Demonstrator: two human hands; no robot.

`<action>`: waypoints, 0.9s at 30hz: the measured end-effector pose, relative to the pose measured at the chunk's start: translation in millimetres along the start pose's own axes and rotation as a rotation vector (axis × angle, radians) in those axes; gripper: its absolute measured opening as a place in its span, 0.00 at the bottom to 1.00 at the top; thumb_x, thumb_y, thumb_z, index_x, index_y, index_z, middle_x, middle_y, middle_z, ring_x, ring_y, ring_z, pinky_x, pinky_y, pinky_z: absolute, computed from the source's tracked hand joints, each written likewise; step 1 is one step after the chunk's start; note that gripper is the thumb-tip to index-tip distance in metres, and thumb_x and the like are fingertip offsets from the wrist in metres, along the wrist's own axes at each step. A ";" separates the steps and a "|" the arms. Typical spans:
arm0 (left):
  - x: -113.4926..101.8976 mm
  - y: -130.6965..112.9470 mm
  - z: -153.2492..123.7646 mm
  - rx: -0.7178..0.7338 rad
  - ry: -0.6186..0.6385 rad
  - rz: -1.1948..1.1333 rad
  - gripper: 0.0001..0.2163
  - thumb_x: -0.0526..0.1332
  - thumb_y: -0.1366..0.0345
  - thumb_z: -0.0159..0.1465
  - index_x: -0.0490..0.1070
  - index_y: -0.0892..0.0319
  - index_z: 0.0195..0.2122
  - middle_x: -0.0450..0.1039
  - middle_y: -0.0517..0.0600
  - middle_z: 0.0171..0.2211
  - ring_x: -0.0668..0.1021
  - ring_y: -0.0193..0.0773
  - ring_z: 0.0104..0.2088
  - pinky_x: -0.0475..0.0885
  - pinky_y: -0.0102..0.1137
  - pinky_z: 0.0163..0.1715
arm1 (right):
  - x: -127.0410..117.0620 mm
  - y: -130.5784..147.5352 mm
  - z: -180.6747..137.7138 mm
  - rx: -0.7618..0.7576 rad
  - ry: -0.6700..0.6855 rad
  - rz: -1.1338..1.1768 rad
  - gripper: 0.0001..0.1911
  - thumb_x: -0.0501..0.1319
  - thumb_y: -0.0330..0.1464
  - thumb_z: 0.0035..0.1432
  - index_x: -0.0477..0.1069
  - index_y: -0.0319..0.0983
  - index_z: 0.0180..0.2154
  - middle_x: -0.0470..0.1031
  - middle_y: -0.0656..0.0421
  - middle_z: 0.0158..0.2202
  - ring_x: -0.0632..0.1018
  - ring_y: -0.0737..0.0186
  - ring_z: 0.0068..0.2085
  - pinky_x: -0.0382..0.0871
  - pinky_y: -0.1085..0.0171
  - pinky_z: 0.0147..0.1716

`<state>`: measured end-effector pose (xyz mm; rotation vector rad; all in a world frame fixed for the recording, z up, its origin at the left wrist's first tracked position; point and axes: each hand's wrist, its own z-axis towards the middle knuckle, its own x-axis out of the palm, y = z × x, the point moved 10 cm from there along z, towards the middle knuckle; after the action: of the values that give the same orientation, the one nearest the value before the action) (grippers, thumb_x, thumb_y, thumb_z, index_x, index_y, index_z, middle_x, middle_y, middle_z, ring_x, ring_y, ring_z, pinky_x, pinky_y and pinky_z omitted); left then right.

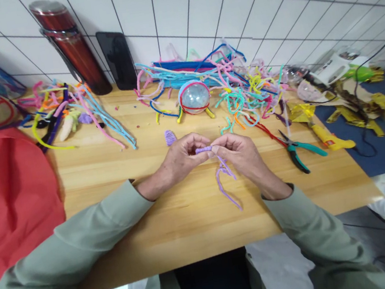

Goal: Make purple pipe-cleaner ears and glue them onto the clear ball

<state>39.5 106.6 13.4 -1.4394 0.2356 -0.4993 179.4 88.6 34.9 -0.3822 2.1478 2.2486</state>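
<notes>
A purple pipe cleaner [227,188], partly wound into a small flat piece, is held between my two hands above the wooden table [147,228]. My left hand [183,157] pinches the wound piece from the left. My right hand [239,152] grips the same pipe cleaner from the right, fingertips nearly touching those of the left. Its loose, bent ends hang below the right fingers. Just behind my left hand lies a separate coiled purple piece [169,137]. Beyond the hands stands a clear ball [194,98] ringed with red and pink pipe cleaner on yellow feet.
Piles of coloured pipe cleaners [182,73] lie along the tiled wall. A red flask [71,46] and a phone [117,59] stand at the back. Teal-handled pliers [300,150] and a yellow glue gun [329,136] lie right; red cloth [11,191] covers the left.
</notes>
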 end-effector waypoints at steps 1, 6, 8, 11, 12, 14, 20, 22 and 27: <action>-0.1 -0.2 -0.3 -0.006 -0.003 0.001 0.20 0.79 0.52 0.58 0.77 0.59 0.41 0.80 0.48 0.34 0.78 0.32 0.33 0.74 0.29 0.36 | -0.9 -0.7 0.2 -0.005 -0.009 0.018 0.14 0.73 0.43 0.57 0.78 0.40 0.35 0.77 0.61 0.28 0.72 0.66 0.28 0.66 0.65 0.28; -1.1 -3.9 -1.7 -0.025 -0.014 0.019 0.16 0.77 0.53 0.59 0.79 0.59 0.38 0.79 0.47 0.33 0.77 0.32 0.32 0.73 0.30 0.36 | -1.8 -1.4 0.7 -0.019 -0.028 0.013 0.15 0.73 0.45 0.58 0.77 0.41 0.35 0.73 0.64 0.25 0.69 0.67 0.26 0.63 0.66 0.26; -1.8 -4.3 -2.0 -0.039 -0.017 0.035 0.15 0.77 0.54 0.59 0.79 0.59 0.37 0.79 0.47 0.32 0.76 0.32 0.32 0.72 0.31 0.37 | -0.5 -0.2 0.6 -0.023 -0.026 0.004 0.14 0.73 0.44 0.59 0.77 0.41 0.35 0.73 0.64 0.25 0.69 0.67 0.26 0.63 0.66 0.26; -3.9 -2.2 -2.5 -0.076 -0.030 0.041 0.16 0.77 0.53 0.58 0.80 0.60 0.37 0.80 0.47 0.34 0.77 0.33 0.33 0.72 0.32 0.39 | 1.5 0.1 0.6 -0.024 -0.024 0.020 0.14 0.73 0.43 0.59 0.75 0.42 0.37 0.75 0.64 0.27 0.70 0.67 0.26 0.63 0.65 0.26; -4.2 -1.3 -2.6 -0.089 -0.032 0.035 0.17 0.77 0.52 0.57 0.80 0.59 0.38 0.81 0.48 0.34 0.77 0.33 0.34 0.72 0.33 0.40 | 2.2 -0.3 0.7 -0.024 -0.021 0.029 0.14 0.73 0.43 0.58 0.75 0.42 0.39 0.76 0.64 0.27 0.71 0.66 0.27 0.63 0.65 0.27; -4.7 0.2 -3.0 -0.113 -0.037 0.015 0.19 0.78 0.51 0.57 0.80 0.59 0.38 0.81 0.48 0.35 0.77 0.34 0.35 0.72 0.33 0.41 | 2.9 -1.7 0.9 -0.024 -0.017 0.046 0.15 0.73 0.43 0.58 0.74 0.43 0.41 0.77 0.64 0.29 0.72 0.66 0.28 0.64 0.65 0.28; -12.3 5.4 -4.2 -0.162 -0.139 -0.067 0.18 0.78 0.49 0.55 0.79 0.58 0.34 0.77 0.45 0.29 0.71 0.30 0.28 0.67 0.30 0.32 | 3.2 -4.8 1.7 -0.028 -0.016 0.077 0.13 0.71 0.39 0.58 0.74 0.43 0.43 0.80 0.62 0.34 0.76 0.64 0.33 0.68 0.63 0.34; -12.2 6.6 -4.4 -0.162 -0.149 -0.078 0.18 0.79 0.50 0.55 0.78 0.58 0.33 0.76 0.44 0.28 0.70 0.29 0.27 0.66 0.29 0.31 | 3.6 -5.9 2.0 -0.017 -0.017 0.070 0.12 0.71 0.38 0.58 0.73 0.43 0.42 0.79 0.62 0.33 0.76 0.65 0.32 0.67 0.64 0.33; -12.4 5.1 -5.8 -0.132 -0.173 -0.061 0.18 0.79 0.50 0.55 0.79 0.59 0.35 0.78 0.46 0.31 0.70 0.29 0.28 0.67 0.29 0.31 | 4.3 -3.4 2.0 -0.012 -0.021 0.060 0.13 0.71 0.37 0.57 0.72 0.43 0.43 0.77 0.65 0.30 0.74 0.66 0.30 0.64 0.64 0.31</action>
<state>27.0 107.5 6.0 -1.6125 0.0880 -0.4117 175.4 90.0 30.8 -0.2964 2.1652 2.2871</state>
